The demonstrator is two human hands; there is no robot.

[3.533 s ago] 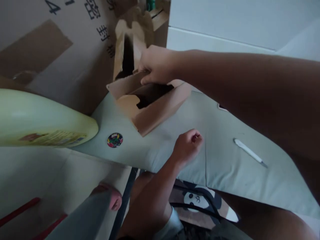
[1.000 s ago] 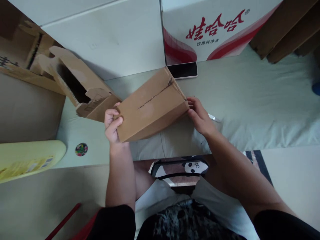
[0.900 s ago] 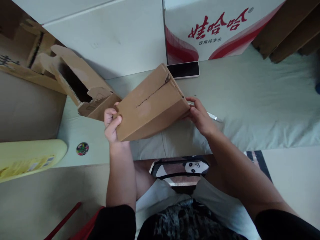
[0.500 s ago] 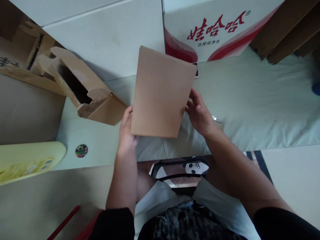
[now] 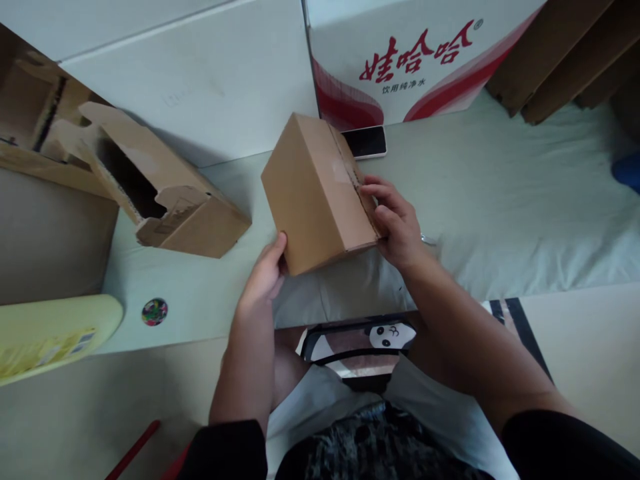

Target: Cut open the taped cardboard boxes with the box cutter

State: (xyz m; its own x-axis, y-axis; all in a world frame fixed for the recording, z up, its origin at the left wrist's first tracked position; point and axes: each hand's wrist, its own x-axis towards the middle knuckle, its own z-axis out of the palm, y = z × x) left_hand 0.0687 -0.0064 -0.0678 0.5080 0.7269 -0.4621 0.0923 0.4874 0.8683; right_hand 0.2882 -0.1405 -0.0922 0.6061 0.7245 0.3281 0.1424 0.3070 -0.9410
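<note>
A brown cardboard box (image 5: 305, 193) is tilted above the pale green cloth, with a large plain face toward me. Its narrower side, facing right, shows a ragged seam with a bit of clear tape. My left hand (image 5: 265, 270) grips the lower left corner, thumb on the front face and fingers underneath. At the right side, my right hand (image 5: 397, 223) has its fingers curled against the seam near the lower corner. A small silver object (image 5: 429, 240) pokes out beside the right wrist, mostly hidden.
An opened cardboard box (image 5: 200, 220) lies to the left. Behind stand white cartons (image 5: 200, 93), one with red lettering; a phone (image 5: 367, 142) lies before it. On the left are a yellow bottle (image 5: 60, 337) and a round sticker (image 5: 155, 311). Folded cardboard (image 5: 555, 60) leans at back right.
The held box has turned, so its taped, seamed side now shows. My right fingers have come onto that seam. The phone is more exposed, and the view has shifted slightly.
</note>
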